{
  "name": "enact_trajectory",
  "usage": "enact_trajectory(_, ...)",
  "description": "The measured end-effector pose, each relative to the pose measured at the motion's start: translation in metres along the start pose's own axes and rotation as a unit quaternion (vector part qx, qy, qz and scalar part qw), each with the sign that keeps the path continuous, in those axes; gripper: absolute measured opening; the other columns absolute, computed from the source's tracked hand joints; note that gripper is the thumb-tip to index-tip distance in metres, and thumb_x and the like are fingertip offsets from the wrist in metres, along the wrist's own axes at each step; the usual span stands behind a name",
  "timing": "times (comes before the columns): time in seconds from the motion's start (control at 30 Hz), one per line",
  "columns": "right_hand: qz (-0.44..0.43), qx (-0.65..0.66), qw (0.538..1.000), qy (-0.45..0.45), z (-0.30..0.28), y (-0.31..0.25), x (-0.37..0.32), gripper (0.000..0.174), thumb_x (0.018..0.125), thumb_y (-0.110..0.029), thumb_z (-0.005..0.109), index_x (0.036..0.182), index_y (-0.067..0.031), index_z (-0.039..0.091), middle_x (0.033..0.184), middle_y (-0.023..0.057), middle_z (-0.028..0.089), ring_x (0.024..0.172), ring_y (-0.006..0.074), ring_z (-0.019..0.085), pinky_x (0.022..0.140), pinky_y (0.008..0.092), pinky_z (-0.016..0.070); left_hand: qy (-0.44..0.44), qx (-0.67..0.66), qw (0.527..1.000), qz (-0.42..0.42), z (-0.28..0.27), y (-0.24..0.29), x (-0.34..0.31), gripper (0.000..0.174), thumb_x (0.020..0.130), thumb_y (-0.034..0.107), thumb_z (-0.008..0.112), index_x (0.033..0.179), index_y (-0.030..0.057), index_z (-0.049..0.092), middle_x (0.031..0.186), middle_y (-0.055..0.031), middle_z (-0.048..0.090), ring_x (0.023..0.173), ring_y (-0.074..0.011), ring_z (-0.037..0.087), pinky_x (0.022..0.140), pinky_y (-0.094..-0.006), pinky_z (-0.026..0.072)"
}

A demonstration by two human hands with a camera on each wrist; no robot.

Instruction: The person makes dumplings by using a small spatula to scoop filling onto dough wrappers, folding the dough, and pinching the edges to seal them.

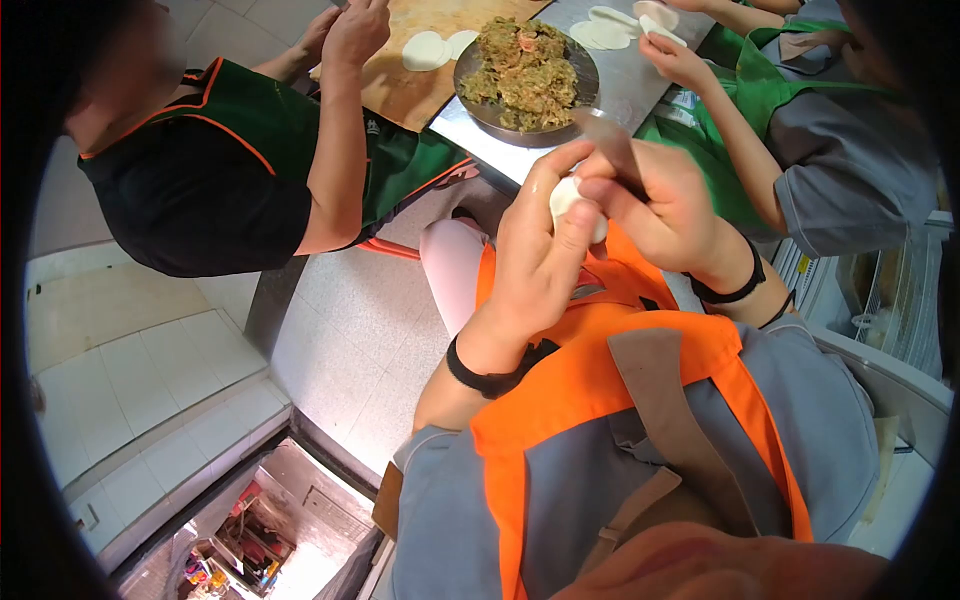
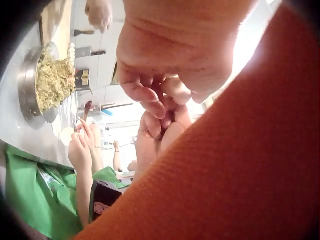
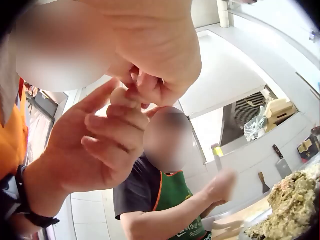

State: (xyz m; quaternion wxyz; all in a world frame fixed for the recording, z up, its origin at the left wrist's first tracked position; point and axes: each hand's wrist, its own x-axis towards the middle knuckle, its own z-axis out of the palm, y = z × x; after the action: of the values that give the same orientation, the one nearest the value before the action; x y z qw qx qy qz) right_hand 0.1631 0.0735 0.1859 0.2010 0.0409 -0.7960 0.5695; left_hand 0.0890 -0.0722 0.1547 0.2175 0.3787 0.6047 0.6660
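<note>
A white piece of dough [image 1: 566, 199] is gripped in the left hand [image 1: 535, 240], which curls round it with the thumb on top. Close against it, the right hand [image 1: 665, 200] pinches the dough's edge and also holds a flat tool [image 1: 612, 145], blurred, that sticks out past the fingers. Both hands are raised in front of the orange apron, near the bowl of filling [image 1: 527, 75]. In the right wrist view the left hand [image 3: 95, 142] has its fingers curled, and the dough is mostly hidden. The left wrist view shows the two hands touching.
Flat dough rounds [image 1: 426, 51] lie on a wooden board [image 1: 395, 85] at the far left of the metal table [image 1: 500, 155]. More rounds [image 1: 605, 30] lie right of the bowl. People in green aprons work on both sides, one [image 1: 250, 130] at left.
</note>
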Motion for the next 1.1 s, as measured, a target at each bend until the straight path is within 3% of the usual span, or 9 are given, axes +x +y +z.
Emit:
enact_trajectory(0.2, 0.029, -0.019, 0.999, 0.038, -0.004, 0.016, 0.004, 0.013, 0.096, -0.011, 0.058, 0.094, 0.0017, 0.061, 0.073, 0.0040, 0.061, 0.065, 0.0082, 0.055, 0.060, 0.0242, 0.0458, 0.085, -0.077, 0.992, -0.050, 0.000, -0.001, -0.001, 0.012, 0.102, 0.012, 0.048, 0.101, 0.0022, 0.042, 0.071, -0.0058, 0.055, 0.055, -0.0082, 0.051, 0.050, -0.0201, 0.0419)
enact_trajectory(0.43, 0.165, 0.105, 0.980, -0.025, -0.005, 0.006, 0.024, 0.013, 0.094, -0.010, 0.059, 0.095, 0.0032, 0.061, 0.079, 0.0020, 0.062, 0.073, 0.0060, 0.055, 0.065, 0.0229, 0.0461, 0.092, 0.015, 0.995, -0.021, -0.013, -0.011, 0.006, 0.010, 0.101, 0.010, 0.047, 0.103, 0.0009, 0.044, 0.060, -0.0031, 0.055, 0.045, -0.0069, 0.051, 0.044, -0.0226, 0.0378)
enact_trajectory(0.63, 0.141, -0.043, 0.982, -0.114, -0.027, 0.027, 0.083, 0.014, 0.091, -0.012, 0.062, 0.096, 0.0020, 0.064, 0.077, 0.0000, 0.061, 0.069, 0.0046, 0.052, 0.062, 0.0213, 0.0412, 0.112, -0.179, 0.974, -0.082, -0.020, -0.025, 0.027, 0.029, 0.103, 0.014, 0.042, 0.127, -0.0023, 0.036, 0.075, -0.0056, 0.057, 0.054, -0.0092, 0.057, 0.047, -0.0200, 0.0413)
enact_trajectory(0.67, 0.079, -0.132, 0.985, -0.076, -0.033, 0.044, 0.098, 0.015, 0.089, -0.013, 0.064, 0.092, 0.0013, 0.065, 0.074, -0.0009, 0.059, 0.067, 0.0044, 0.050, 0.060, 0.0216, 0.0393, 0.107, -0.181, 0.973, -0.093, -0.026, -0.033, 0.028, 0.033, 0.104, 0.014, 0.041, 0.130, -0.0024, 0.033, 0.077, -0.0060, 0.057, 0.055, -0.0096, 0.058, 0.047, -0.0196, 0.0418)
enact_trajectory(0.73, 0.042, -0.212, 0.974, -0.063, -0.055, 0.079, 0.143, 0.017, 0.088, -0.014, 0.063, 0.092, 0.0022, 0.067, 0.071, 0.0012, 0.061, 0.068, 0.0071, 0.054, 0.061, 0.0237, 0.0418, 0.114, -0.183, 0.968, -0.128, -0.036, -0.038, 0.030, 0.033, 0.103, 0.012, 0.042, 0.131, -0.0020, 0.035, 0.077, -0.0055, 0.055, 0.056, -0.0094, 0.057, 0.049, -0.0194, 0.0427)
enact_trajectory(0.8, 0.117, -0.282, 0.951, -0.049, -0.080, 0.106, 0.191, 0.018, 0.086, -0.017, 0.063, 0.094, -0.0007, 0.066, 0.075, 0.0041, 0.064, 0.072, 0.0093, 0.061, 0.063, 0.0249, 0.0466, 0.108, -0.173, 0.965, -0.166, -0.046, -0.046, 0.030, 0.030, 0.102, 0.010, 0.043, 0.129, -0.0019, 0.038, 0.076, -0.0049, 0.054, 0.056, -0.0094, 0.056, 0.050, -0.0204, 0.0436)
enact_trajectory(0.87, 0.140, -0.300, 0.944, -0.014, -0.095, 0.141, 0.236, 0.015, 0.081, -0.015, 0.065, 0.086, -0.0026, 0.072, 0.080, 0.0189, 0.070, 0.072, 0.0305, 0.066, 0.067, 0.0403, 0.0506, 0.117, -0.177, 0.961, -0.176, -0.053, -0.061, 0.029, 0.021, 0.100, 0.004, 0.043, 0.120, -0.0020, 0.047, 0.074, -0.0038, 0.053, 0.057, -0.0092, 0.054, 0.053, -0.0221, 0.0449)
enact_trajectory(1.03, 0.042, -0.459, 0.888, -0.007, -0.122, 0.276, 0.327, 0.018, 0.078, -0.019, 0.067, 0.080, -0.0014, 0.070, 0.077, 0.0214, 0.067, 0.070, 0.0351, 0.065, 0.066, 0.0420, 0.0501, 0.122, -0.175, 0.941, -0.264, -0.075, -0.091, 0.032, 0.015, 0.100, 0.002, 0.043, 0.110, -0.0012, 0.053, 0.072, -0.0025, 0.053, 0.059, -0.0081, 0.052, 0.054, -0.0221, 0.0444)
enact_trajectory(1.1, 0.071, -0.494, 0.867, -0.004, -0.118, 0.308, 0.347, 0.019, 0.076, -0.020, 0.069, 0.078, -0.0011, 0.070, 0.076, 0.0230, 0.066, 0.070, 0.0367, 0.065, 0.066, 0.0428, 0.0500, 0.128, -0.144, 0.939, -0.286, -0.086, -0.101, 0.033, 0.014, 0.100, 0.003, 0.043, 0.109, -0.0003, 0.054, 0.073, -0.0019, 0.053, 0.059, -0.0078, 0.052, 0.054, -0.0220, 0.0441)
